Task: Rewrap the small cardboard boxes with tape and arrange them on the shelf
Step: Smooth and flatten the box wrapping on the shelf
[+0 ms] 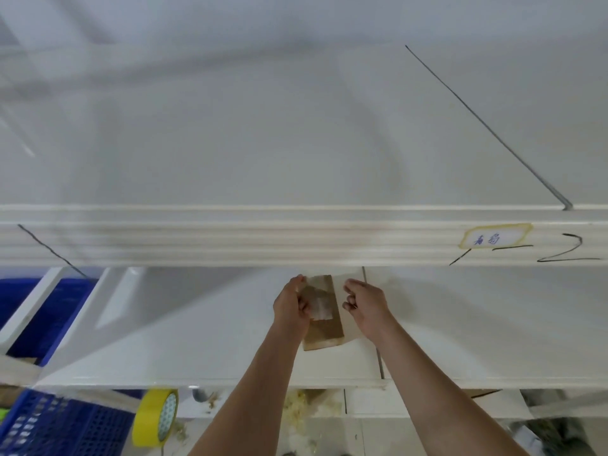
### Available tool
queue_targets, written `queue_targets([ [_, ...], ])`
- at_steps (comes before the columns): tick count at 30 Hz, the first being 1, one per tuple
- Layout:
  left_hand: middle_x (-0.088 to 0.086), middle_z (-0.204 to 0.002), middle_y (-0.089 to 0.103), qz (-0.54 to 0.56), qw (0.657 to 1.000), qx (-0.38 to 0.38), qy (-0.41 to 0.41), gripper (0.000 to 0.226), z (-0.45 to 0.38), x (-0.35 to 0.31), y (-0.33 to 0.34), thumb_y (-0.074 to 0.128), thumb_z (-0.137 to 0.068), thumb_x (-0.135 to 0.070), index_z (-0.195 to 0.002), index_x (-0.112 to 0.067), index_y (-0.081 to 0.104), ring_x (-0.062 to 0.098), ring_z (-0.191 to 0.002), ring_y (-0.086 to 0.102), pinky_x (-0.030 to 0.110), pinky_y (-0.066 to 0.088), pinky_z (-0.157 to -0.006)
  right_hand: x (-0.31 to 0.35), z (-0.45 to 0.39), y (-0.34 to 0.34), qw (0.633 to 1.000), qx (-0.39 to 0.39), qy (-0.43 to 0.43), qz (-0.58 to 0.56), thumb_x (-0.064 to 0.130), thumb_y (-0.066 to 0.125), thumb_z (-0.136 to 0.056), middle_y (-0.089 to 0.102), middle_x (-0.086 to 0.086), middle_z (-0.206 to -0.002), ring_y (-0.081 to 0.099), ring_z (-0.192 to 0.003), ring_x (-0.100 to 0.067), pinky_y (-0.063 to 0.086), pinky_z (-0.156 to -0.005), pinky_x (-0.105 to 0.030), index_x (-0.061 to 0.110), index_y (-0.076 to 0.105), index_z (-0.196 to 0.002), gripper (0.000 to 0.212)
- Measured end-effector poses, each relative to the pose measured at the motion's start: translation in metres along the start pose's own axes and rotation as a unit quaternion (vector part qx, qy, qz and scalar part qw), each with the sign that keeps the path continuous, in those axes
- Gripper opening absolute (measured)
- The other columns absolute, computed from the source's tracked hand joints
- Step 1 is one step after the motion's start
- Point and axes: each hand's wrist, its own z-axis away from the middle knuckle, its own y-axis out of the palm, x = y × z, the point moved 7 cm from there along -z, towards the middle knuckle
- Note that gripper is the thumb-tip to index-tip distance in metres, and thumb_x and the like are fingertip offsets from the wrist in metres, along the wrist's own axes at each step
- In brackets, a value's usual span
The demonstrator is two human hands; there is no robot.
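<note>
A small flat brown cardboard box [324, 327] lies on the white shelf board [197, 340], with crumpled clear tape [320, 307] across its top. My left hand [291, 304] grips the box's left side, thumb on the tape. My right hand [365, 306] hovers at the box's right edge with its fingers curled; whether it pinches the tape or the box is unclear. A yellow tape roll [156, 417] hangs or stands below the shelf's front edge, at the lower left.
The upper shelf's ribbed front edge [296, 238] runs across just above my hands, with a yellow-bordered label [495, 238] and handwritten marks at the right. Blue plastic crates [49, 307] sit at the left. Scraps and debris lie on the surface below [306, 413].
</note>
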Motion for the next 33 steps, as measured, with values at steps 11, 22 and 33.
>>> queue_targets([
  [11,0.006,-0.068,0.042,-0.221,0.971,-0.069,0.066,0.011,-0.001,-0.031,-0.049,0.079,-0.084,-0.008,-0.090,-0.003,0.071,0.019,-0.064,0.036,0.032,0.043,-0.068,0.024,0.000,-0.021,0.982,0.008,-0.015,0.186,-0.002,0.078,-0.082,0.067,-0.014,-0.082,0.057,-0.069,-0.019,0.061,-0.082,-0.037,0.000,0.072,-0.088,0.009],
  [22,0.016,-0.092,0.064,-0.226,0.966,-0.104,0.064,0.032,0.001,-0.021,-0.072,0.083,-0.082,-0.013,-0.107,0.004,0.071,0.026,-0.077,0.057,0.031,0.049,-0.068,0.001,-0.005,-0.019,0.971,-0.050,-0.006,0.234,-0.013,0.068,-0.085,0.069,-0.019,-0.082,0.065,-0.073,-0.025,0.063,-0.076,-0.039,-0.006,0.070,-0.081,0.008],
  [33,0.010,-0.099,0.062,-0.231,0.963,-0.128,0.054,0.033,0.002,-0.021,-0.074,0.082,-0.083,-0.012,-0.110,0.002,0.069,0.020,-0.072,0.054,0.033,0.047,-0.073,0.000,-0.009,-0.018,0.968,-0.065,-0.007,0.244,-0.009,0.071,-0.085,0.071,-0.019,-0.084,0.067,-0.073,-0.024,0.064,-0.076,-0.039,-0.008,0.071,-0.090,0.004],
])
